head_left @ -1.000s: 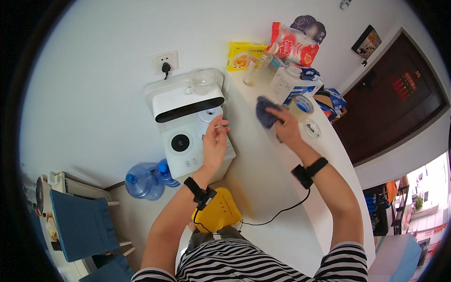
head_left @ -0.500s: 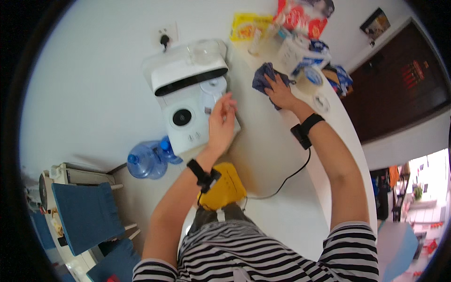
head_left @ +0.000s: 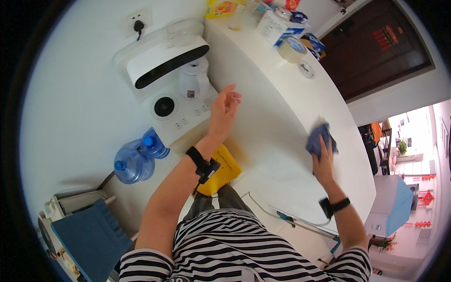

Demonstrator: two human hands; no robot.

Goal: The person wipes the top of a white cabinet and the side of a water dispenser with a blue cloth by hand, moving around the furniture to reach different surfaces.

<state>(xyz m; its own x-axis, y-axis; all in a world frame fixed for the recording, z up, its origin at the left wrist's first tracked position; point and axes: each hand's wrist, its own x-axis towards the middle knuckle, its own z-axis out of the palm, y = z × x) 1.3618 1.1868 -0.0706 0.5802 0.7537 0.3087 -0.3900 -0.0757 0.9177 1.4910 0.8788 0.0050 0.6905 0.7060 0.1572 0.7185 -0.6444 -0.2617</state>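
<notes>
The right hand (head_left: pixel 324 165) lay over a crumpled blue fabric cloth (head_left: pixel 313 141) on the curved white desk (head_left: pixel 300 98), its grip unclear; the left hand (head_left: pixel 223 115) was loosely curled, seemingly empty.

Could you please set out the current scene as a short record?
right hand: fingers extended over a crumpled blue fabric cloth
surface under cloth: curved white counter
left hand: raised near a white machine with a black front strip, no object visible in it
on the machine: rounded white jug
farther along counter: wide beige tape roll
</notes>
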